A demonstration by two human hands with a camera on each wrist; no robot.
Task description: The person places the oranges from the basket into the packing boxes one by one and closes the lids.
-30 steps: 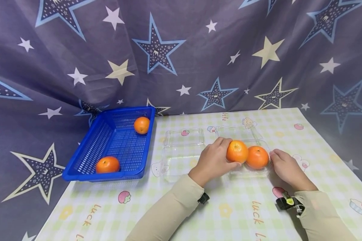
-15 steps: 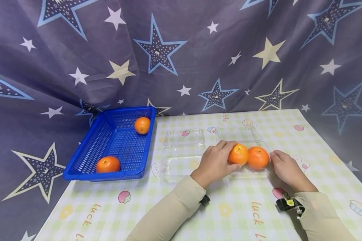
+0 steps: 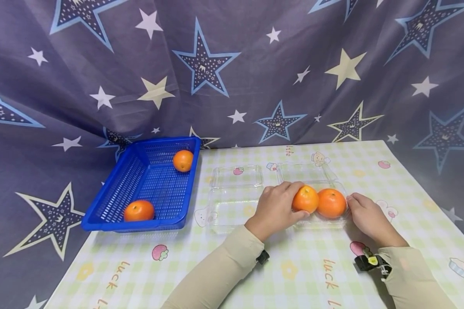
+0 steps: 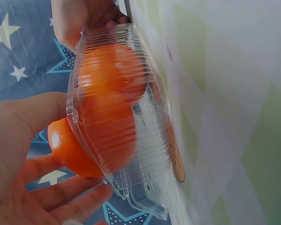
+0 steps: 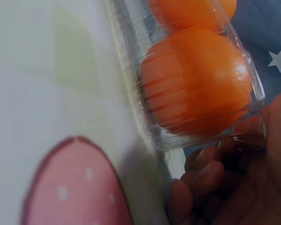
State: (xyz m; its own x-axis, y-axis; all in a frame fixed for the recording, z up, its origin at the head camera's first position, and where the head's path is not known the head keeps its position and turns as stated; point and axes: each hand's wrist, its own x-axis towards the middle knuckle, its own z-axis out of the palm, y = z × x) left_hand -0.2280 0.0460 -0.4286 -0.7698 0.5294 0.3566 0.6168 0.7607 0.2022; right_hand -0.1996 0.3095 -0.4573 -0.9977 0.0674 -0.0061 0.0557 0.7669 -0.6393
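My left hand (image 3: 275,209) grips an orange (image 3: 306,199) at the left end of an open clear plastic clamshell box (image 3: 320,224). A second orange (image 3: 331,203) sits in the box's right end, right up against the first. In the left wrist view, the held orange (image 4: 68,147) rises past the rim, with the thumb by the rim and the fingers around the fruit's far side. My right hand (image 3: 372,218) pinches the box's right edge; its curled fingers (image 5: 208,171) show below the box end in the right wrist view.
Left of this box lies another open clear clamshell box (image 3: 232,189) with nothing in it. A blue plastic basket (image 3: 184,214) stands at the table's left, holding an orange (image 3: 183,161) at the back and another orange (image 3: 139,211) in front. A star-patterned curtain (image 3: 239,77) hangs behind.
My left hand has shifted slightly to the right and down with its orange, which now sits a little lower beside the other one. My right hand has stayed at the box edge.
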